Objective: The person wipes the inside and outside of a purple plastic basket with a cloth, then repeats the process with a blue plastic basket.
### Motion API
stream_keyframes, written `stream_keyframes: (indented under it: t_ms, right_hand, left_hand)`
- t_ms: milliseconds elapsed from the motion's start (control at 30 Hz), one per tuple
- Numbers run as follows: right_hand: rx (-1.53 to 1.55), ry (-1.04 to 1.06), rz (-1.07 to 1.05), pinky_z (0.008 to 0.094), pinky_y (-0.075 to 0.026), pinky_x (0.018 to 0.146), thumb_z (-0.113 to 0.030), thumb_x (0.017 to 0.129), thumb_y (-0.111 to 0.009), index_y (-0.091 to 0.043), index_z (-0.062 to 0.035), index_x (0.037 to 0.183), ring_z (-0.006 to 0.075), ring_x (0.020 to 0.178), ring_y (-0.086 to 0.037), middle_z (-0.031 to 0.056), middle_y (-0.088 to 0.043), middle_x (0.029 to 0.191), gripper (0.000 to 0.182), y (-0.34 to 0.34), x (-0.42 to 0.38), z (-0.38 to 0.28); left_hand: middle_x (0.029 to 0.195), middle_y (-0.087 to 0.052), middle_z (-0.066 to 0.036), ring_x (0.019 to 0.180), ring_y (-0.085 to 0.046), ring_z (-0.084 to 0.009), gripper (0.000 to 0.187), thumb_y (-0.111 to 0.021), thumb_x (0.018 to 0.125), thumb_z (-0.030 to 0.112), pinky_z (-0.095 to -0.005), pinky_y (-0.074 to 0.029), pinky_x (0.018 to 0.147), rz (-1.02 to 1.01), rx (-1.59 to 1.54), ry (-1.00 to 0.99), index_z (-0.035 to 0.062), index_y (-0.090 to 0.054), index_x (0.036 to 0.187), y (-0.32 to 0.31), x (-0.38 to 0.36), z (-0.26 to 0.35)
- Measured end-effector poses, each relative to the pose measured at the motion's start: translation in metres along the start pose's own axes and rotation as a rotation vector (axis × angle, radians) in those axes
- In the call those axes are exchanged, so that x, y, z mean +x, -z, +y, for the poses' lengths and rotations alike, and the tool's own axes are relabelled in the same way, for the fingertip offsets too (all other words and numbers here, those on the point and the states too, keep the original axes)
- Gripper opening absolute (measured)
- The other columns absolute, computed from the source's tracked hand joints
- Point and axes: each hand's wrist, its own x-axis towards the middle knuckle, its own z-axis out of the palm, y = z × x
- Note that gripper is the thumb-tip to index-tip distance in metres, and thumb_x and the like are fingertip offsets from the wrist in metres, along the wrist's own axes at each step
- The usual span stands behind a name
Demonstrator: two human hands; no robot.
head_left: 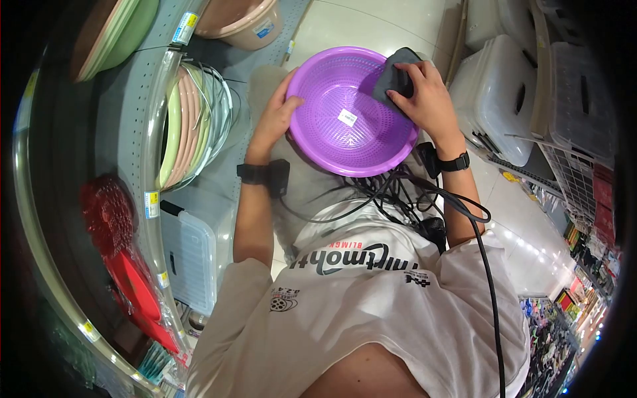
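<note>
A purple plastic colander (332, 142) with a perforated wall rests over my lap, its open side facing up. A small white label (347, 117) is stuck on its bottom. My left hand (279, 114) grips the colander's left rim, thumb over the edge. In my right hand (424, 96) is a dark grey cloth (396, 78), pinched between thumb and fingers at the upper right rim. The cloth lies over that rim and hides part of it.
Shelves on the left hold stacked basins (182, 126), a pink tub (242, 23) and a lidded clear box (189, 255). Clear storage boxes (497, 99) stand at right. Black cables (398, 192) run across my lap and past my right arm.
</note>
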Motion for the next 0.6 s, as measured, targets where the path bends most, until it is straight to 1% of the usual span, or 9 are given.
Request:
stream_keyframes:
  t_ms: [33,100,133,200,233,300,400,500,600]
  right_hand:
    - [0.001,0.002,-0.001,0.0447,-0.054,0.094,-0.029,0.081,-0.086,-0.068,-0.008,0.129,0.0351,0.108,-0.065,0.0134,-0.064,0.117,0.056,-0.002,0.0,0.001]
    - [-0.02,-0.036,0.011,0.0456,-0.051,0.102,-0.026,0.08,-0.086,-0.063,-0.0083,0.136,0.0363,0.116,-0.062,0.0151,-0.063,0.127,0.063,-0.003,0.0,0.002]
    - [-0.02,-0.036,0.01,0.0456,-0.051,0.102,-0.026,0.08,-0.086,-0.063,-0.0083,0.136,0.0363,0.116,-0.062,0.0151,-0.063,0.127,0.063,-0.005,0.0,0.004]
    - [-0.057,-0.005,0.059,0.0458,-0.051,0.102,-0.026,0.08,-0.086,-0.06,-0.0097,0.14,0.0369,0.117,-0.062,0.0155,-0.063,0.129,0.067,-0.011,-0.001,0.01]
    - [-0.057,-0.005,0.059,0.0458,-0.051,0.102,-0.026,0.08,-0.086,-0.06,-0.0097,0.14,0.0369,0.117,-0.062,0.0155,-0.063,0.129,0.067,-0.012,-0.002,0.01]
    - [-0.085,-0.054,0.014,0.0456,-0.051,0.102,-0.028,0.08,-0.086,-0.059,-0.0098,0.141,0.0376,0.117,-0.062,0.0162,-0.064,0.129,0.07,-0.013,-0.002,0.01]
    - [-0.109,-0.095,-0.015,0.0458,-0.052,0.101,-0.03,0.079,-0.087,-0.058,-0.0097,0.142,0.038,0.116,-0.062,0.0161,-0.066,0.126,0.072,-0.015,-0.001,0.011]
    - [-0.142,-0.074,-0.016,0.045,-0.053,0.098,-0.029,0.076,-0.088,-0.059,-0.0073,0.138,0.0373,0.113,-0.064,0.0158,-0.067,0.121,0.071,-0.016,0.0,0.014]
    - [-0.14,-0.133,-0.099,0.046,-0.052,0.101,-0.03,0.079,-0.086,-0.059,-0.0092,0.139,0.0382,0.116,-0.063,0.0155,-0.067,0.126,0.07,-0.012,0.003,0.014]
  left_hand:
    - [0.152,-0.054,-0.015,0.142,-0.047,-0.0229,0.065,-0.056,0.094,0.005,-0.0331,-0.033,0.12,0.002,0.0,0.0,-0.0011,-0.043,0.158,0.001,0.001,-0.004]
    - [0.144,-0.059,-0.015,0.122,-0.061,-0.0192,0.065,-0.056,0.095,0.006,-0.0288,-0.046,0.106,0.02,0.061,-0.067,0.002,-0.043,0.159,0.002,0.003,-0.008]
    - [0.144,-0.059,-0.015,0.122,-0.061,-0.0192,0.065,-0.056,0.095,0.006,-0.0288,-0.046,0.106,0.02,0.061,-0.067,0.002,-0.043,0.159,0.002,0.002,-0.007]
    - [0.124,-0.068,-0.012,0.081,-0.067,-0.0114,0.065,-0.055,0.096,0.009,-0.0237,-0.055,0.068,0.007,0.053,0.041,0.0069,-0.043,0.16,0.003,0.0,-0.003]
    - [0.124,-0.068,-0.012,0.081,-0.067,-0.0114,0.065,-0.055,0.096,0.009,-0.0237,-0.055,0.068,0.006,0.054,0.041,0.0069,-0.043,0.16,0.002,-0.001,-0.001]
    - [0.106,-0.069,-0.008,0.052,-0.053,-0.0052,0.064,-0.055,0.097,0.011,-0.0225,-0.04,0.04,0.023,0.026,0.082,0.0105,-0.043,0.161,0.0,-0.003,0.001]
    - [0.101,-0.069,-0.007,0.049,-0.053,-0.0065,0.065,-0.055,0.097,0.012,-0.0235,-0.038,0.036,0.024,0.015,0.085,0.0108,-0.043,0.161,-0.001,-0.002,0.001]
    - [0.102,-0.069,-0.007,0.051,-0.054,-0.0064,0.065,-0.055,0.096,0.012,-0.0233,-0.039,0.037,0.024,0.029,0.094,0.0107,-0.043,0.161,-0.001,-0.002,0.002]
    - [0.102,-0.069,-0.007,0.051,-0.054,-0.0063,0.066,-0.055,0.096,0.012,-0.0234,-0.039,0.037,0.02,0.022,0.078,0.0109,-0.043,0.161,0.0,-0.002,0.0]
